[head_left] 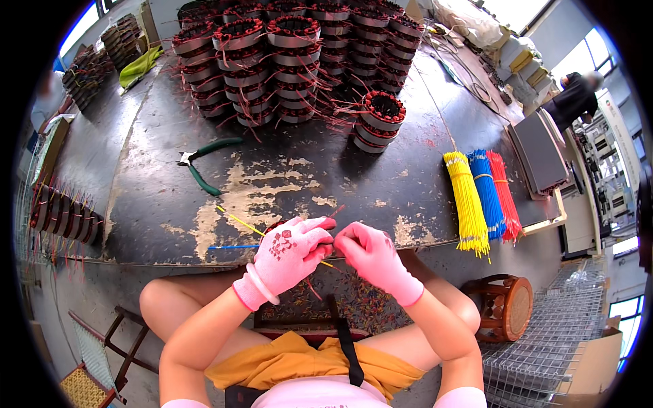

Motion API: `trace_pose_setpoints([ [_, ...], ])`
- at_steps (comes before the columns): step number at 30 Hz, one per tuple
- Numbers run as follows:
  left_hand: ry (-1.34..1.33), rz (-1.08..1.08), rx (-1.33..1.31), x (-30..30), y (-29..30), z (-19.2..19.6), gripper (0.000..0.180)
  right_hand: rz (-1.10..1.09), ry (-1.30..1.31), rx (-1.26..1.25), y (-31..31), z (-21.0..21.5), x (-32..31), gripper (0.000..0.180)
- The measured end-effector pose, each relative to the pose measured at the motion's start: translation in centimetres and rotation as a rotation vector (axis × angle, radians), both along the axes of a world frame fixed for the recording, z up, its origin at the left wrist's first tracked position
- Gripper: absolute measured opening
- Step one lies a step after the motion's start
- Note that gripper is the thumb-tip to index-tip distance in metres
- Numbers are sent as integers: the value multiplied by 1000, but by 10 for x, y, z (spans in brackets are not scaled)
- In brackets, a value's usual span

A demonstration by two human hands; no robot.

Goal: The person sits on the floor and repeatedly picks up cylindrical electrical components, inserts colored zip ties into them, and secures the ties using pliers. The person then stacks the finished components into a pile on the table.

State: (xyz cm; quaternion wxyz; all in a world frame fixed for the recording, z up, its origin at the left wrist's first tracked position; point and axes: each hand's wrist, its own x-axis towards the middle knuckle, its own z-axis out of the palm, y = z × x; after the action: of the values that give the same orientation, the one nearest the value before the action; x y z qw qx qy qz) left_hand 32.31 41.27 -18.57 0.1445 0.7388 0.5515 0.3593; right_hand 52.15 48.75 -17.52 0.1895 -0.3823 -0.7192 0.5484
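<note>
Both my hands wear pink gloves and meet at the table's near edge. My left hand (282, 255) is closed over a stator (274, 226), which it hides almost wholly; only a dark red bit of the winding shows. A yellow wire (239, 220) and a blue wire (231, 247) stick out to the left of it. Beyond the fingertips a thin red lead (338, 211) pokes up. My right hand (373, 257) is pinched beside the left fingertips; what lies between its fingers is too small to make out.
Stacked stators (292, 68) fill the back, with a short stack (379, 122) nearer. Green-handled cutters (204, 163) lie left. Yellow (466, 204), blue (487, 194) and red wire bundles (505, 194) lie right. A wooden stool (503, 307) stands on the floor; a person (575, 98) is far right.
</note>
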Motion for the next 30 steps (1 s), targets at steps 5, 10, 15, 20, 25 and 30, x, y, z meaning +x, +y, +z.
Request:
trace_pose_setpoints([
  [5, -12, -1, -56, 4, -4, 3, 14, -97, -160, -301, -1, 6, -1, 20],
  [10, -32, 11, -50, 5, -5, 4, 13, -42, -142, 948, -19, 8, 8, 27],
  [15, -48, -2, -25, 4, 0, 2, 12, 33, -116, 802, -8, -21, 5, 22],
  [20, -54, -5, -34, 2, 3, -1, 13, 70, 124, -547, 6, -3, 7, 28],
  [25, -39, 25, -64, 5, -1, 5, 15, 154, -170, -296, -11, 29, 48, 32],
  [30, -67, 29, -71, 9, 0, 2, 13, 637, -371, 252, -94, -143, 48, 24],
])
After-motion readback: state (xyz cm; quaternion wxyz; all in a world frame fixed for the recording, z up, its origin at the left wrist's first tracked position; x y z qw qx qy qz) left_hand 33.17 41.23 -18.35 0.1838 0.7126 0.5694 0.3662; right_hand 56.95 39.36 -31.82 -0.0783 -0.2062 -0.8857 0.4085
